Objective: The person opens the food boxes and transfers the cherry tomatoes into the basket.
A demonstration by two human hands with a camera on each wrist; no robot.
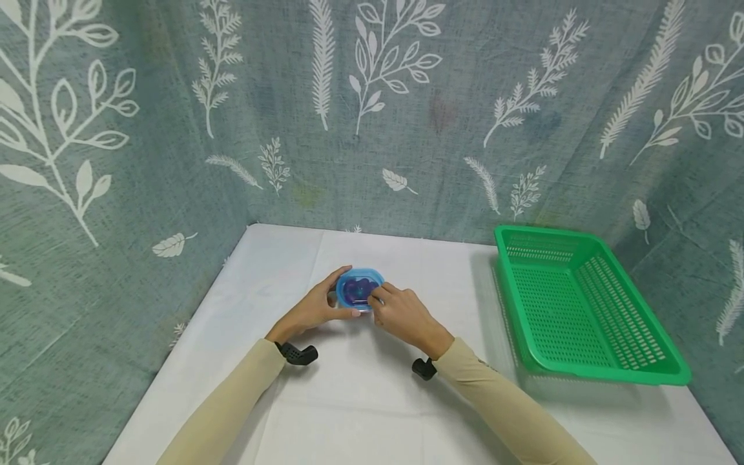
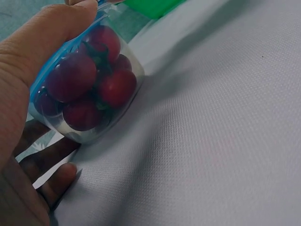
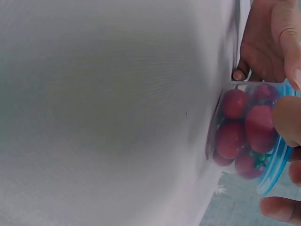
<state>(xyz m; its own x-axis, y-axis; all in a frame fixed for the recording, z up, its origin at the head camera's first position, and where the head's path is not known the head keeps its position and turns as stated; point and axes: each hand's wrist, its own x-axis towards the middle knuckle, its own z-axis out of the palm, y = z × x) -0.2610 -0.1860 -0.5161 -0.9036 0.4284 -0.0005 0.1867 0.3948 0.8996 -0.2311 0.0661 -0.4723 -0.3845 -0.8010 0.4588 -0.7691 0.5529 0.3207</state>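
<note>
A small clear plastic tub (image 3: 211, 146) stands on the white-covered table, with a blue-rimmed lid (image 1: 365, 272) on top. Inside are several red cherry tomatoes (image 2: 73, 77) with green stems; through the lid in the head view they look purple. My left hand (image 1: 314, 307) grips the tub from its left side, thumb along the near rim and fingers round the far side. At the lid's right edge, my right hand (image 1: 407, 316) has its fingers curled and pinches the rim. Its fingertips are partly hidden in the head view.
A large green plastic basket (image 1: 517, 310) with perforated sides stands on the right of the table (image 1: 349, 413). Grey-green leaf-patterned cloth (image 1: 407, 161) hangs behind the table and along both sides. Each wrist wears a black camera strap.
</note>
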